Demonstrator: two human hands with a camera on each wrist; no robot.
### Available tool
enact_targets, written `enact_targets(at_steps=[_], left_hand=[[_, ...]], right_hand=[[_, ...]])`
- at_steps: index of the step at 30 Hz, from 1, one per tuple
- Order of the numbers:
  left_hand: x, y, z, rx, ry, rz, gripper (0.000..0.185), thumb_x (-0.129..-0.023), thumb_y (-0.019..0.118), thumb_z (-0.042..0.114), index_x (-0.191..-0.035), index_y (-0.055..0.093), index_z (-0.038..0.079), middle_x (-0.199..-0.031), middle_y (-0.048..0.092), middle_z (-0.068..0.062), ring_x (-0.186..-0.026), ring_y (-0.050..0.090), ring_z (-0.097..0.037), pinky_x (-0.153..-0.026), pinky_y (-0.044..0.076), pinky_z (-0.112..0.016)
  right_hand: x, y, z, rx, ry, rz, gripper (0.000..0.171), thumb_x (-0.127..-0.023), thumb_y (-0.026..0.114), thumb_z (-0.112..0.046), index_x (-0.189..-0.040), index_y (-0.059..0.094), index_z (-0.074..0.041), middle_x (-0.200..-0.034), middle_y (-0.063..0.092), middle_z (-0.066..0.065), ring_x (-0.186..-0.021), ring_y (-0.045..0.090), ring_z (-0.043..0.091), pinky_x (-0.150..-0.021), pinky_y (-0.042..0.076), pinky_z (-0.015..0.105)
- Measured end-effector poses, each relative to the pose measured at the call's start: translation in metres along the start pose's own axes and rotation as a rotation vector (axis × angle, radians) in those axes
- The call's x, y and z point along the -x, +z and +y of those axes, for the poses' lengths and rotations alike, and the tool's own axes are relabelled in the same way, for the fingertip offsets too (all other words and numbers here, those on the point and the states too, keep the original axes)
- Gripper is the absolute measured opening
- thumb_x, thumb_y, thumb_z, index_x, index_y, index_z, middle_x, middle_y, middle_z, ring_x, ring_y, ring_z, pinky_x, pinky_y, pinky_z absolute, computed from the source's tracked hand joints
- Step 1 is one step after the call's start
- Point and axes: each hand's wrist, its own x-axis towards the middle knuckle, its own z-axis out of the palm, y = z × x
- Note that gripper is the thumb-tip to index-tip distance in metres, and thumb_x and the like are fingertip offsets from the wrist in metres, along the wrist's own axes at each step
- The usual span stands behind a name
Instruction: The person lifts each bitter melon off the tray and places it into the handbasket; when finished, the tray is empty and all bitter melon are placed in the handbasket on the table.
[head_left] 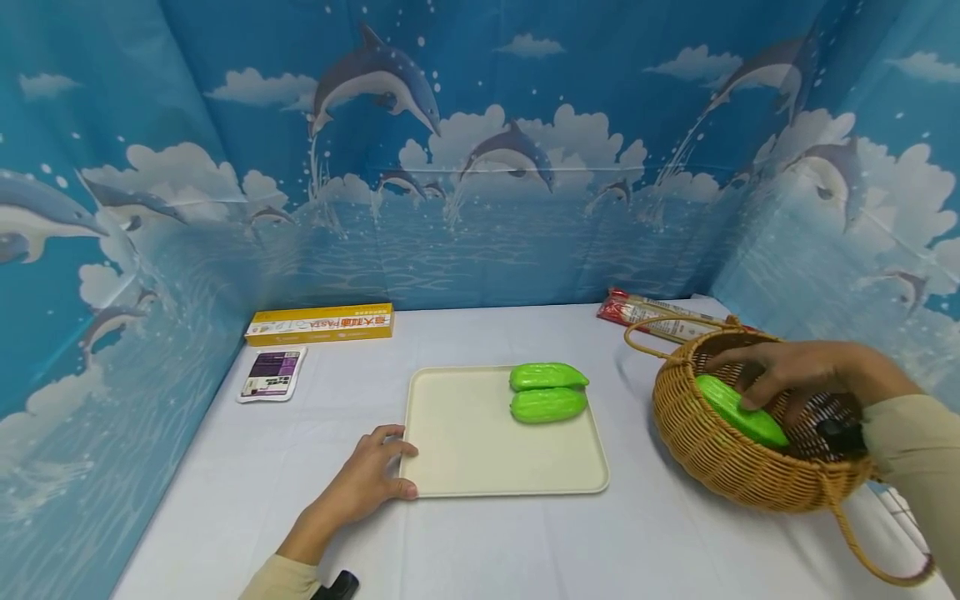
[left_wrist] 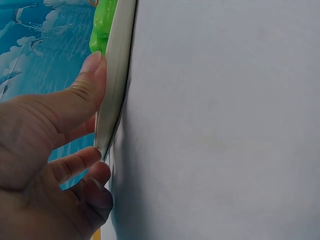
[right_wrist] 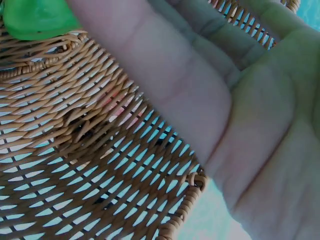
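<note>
A cream tray point(head_left: 465, 442) lies mid-table with two green gourds point(head_left: 547, 377) point(head_left: 547, 405) side by side on its far right part. My left hand point(head_left: 382, 467) holds the tray's near left corner. The left wrist view shows the thumb point(left_wrist: 92, 65) on the tray rim point(left_wrist: 117, 75), the fingers curled at the corner and a gourd point(left_wrist: 102, 25) beyond. My right hand point(head_left: 750, 379) reaches into a wicker basket point(head_left: 720, 467) at the right. Its fingers lie fairly straight over a third green gourd point(head_left: 757, 423). The right wrist view shows my open palm point(right_wrist: 200, 75) over the weave point(right_wrist: 75, 150), with the gourd point(right_wrist: 35, 17) by the fingertips.
A yellow pasta box point(head_left: 321, 325) and a purple packet point(head_left: 272, 373) lie at the back left. At the back right, behind the basket, sits a red-wrapped noodle pack point(head_left: 645, 312). The basket's handles point(head_left: 877, 558) hang outward. Blue dolphin-print walls close three sides of the white table.
</note>
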Motion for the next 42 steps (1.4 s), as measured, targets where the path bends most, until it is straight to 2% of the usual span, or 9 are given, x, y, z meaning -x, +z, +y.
enact_targets(at_steps=[5,10,16,21,24,29,35,39,42], left_hand=[[0.000,0.001,0.001,-0.020,-0.005,0.000,0.054,-0.070,0.090,0.032,-0.118,0.073,0.013,-0.150,0.048,-0.012,-0.136,0.044,-0.042,-0.109,0.041,-0.059],[-0.001,0.001,0.001,-0.026,-0.006,0.004,0.053,-0.071,0.090,0.031,-0.118,0.073,0.013,-0.150,0.048,-0.012,-0.135,0.044,-0.041,-0.108,0.041,-0.058],[-0.001,0.002,0.001,-0.027,0.006,0.011,0.053,-0.071,0.090,0.030,-0.117,0.073,0.013,-0.149,0.048,-0.012,-0.134,0.045,-0.041,-0.107,0.042,-0.057],[-0.001,0.002,0.001,-0.032,0.008,0.014,0.053,-0.071,0.090,0.031,-0.117,0.072,0.013,-0.149,0.049,-0.012,-0.134,0.045,-0.040,-0.107,0.043,-0.056],[-0.001,0.002,0.001,-0.031,0.007,0.014,0.053,-0.071,0.090,0.031,-0.117,0.073,0.013,-0.149,0.049,-0.012,-0.134,0.045,-0.040,-0.107,0.043,-0.056],[0.000,0.003,0.000,-0.025,0.016,0.014,0.053,-0.071,0.090,0.031,-0.117,0.072,0.013,-0.148,0.049,-0.012,-0.134,0.046,-0.040,-0.107,0.043,-0.056],[0.000,0.003,0.001,-0.022,0.013,0.007,0.053,-0.070,0.090,0.030,-0.117,0.073,0.013,-0.148,0.049,-0.012,-0.135,0.045,-0.041,-0.108,0.041,-0.057],[0.000,0.002,0.002,-0.034,0.014,0.008,0.053,-0.070,0.090,0.030,-0.118,0.072,0.012,-0.148,0.049,-0.012,-0.133,0.046,-0.040,-0.107,0.043,-0.056],[0.000,0.002,0.003,-0.041,0.013,0.010,0.054,-0.070,0.090,0.030,-0.118,0.072,0.013,-0.149,0.049,-0.013,-0.132,0.046,-0.040,-0.106,0.044,-0.056]], right_hand=[[0.004,0.000,0.000,0.027,0.000,0.028,0.083,-0.101,0.063,-0.020,-0.163,0.010,-0.007,-0.151,0.026,0.039,-0.119,0.055,0.036,-0.075,0.059,0.056],[0.010,0.000,-0.003,0.050,-0.006,0.031,0.084,-0.101,0.062,-0.022,-0.163,0.006,-0.004,-0.154,0.014,0.044,-0.134,0.043,0.047,-0.082,0.058,0.056],[0.012,0.000,-0.004,0.094,0.001,0.038,0.082,-0.102,0.061,-0.022,-0.162,0.008,-0.002,-0.155,0.014,0.044,-0.135,0.040,0.054,-0.085,0.058,0.055],[0.015,0.001,-0.007,0.157,-0.004,0.068,0.081,-0.102,0.061,-0.022,-0.160,0.010,0.002,-0.152,0.019,0.045,-0.131,0.045,0.053,-0.083,0.058,0.054],[0.020,0.003,-0.012,0.227,-0.045,0.109,0.078,-0.103,0.061,-0.022,-0.158,0.015,0.006,-0.149,0.028,0.044,-0.127,0.050,0.051,-0.081,0.059,0.049],[0.034,0.010,-0.021,0.365,-0.157,0.297,0.069,-0.103,0.061,-0.024,-0.154,0.027,0.008,-0.141,0.048,0.034,-0.120,0.057,0.044,-0.078,0.057,0.042],[0.048,0.031,-0.036,0.459,-0.209,0.582,0.062,-0.102,0.064,-0.028,-0.153,0.037,-0.003,-0.133,0.059,0.020,-0.104,0.061,0.008,-0.071,0.056,0.034],[0.052,0.054,-0.048,0.431,-0.307,0.742,0.053,-0.101,0.067,-0.024,-0.148,0.047,-0.011,-0.127,0.062,0.007,-0.101,0.057,-0.007,-0.072,0.055,0.027],[0.049,0.074,-0.062,0.341,-0.384,0.798,0.046,-0.100,0.068,-0.021,-0.143,0.053,-0.017,-0.123,0.063,-0.002,-0.105,0.061,-0.003,-0.075,0.056,0.024]])
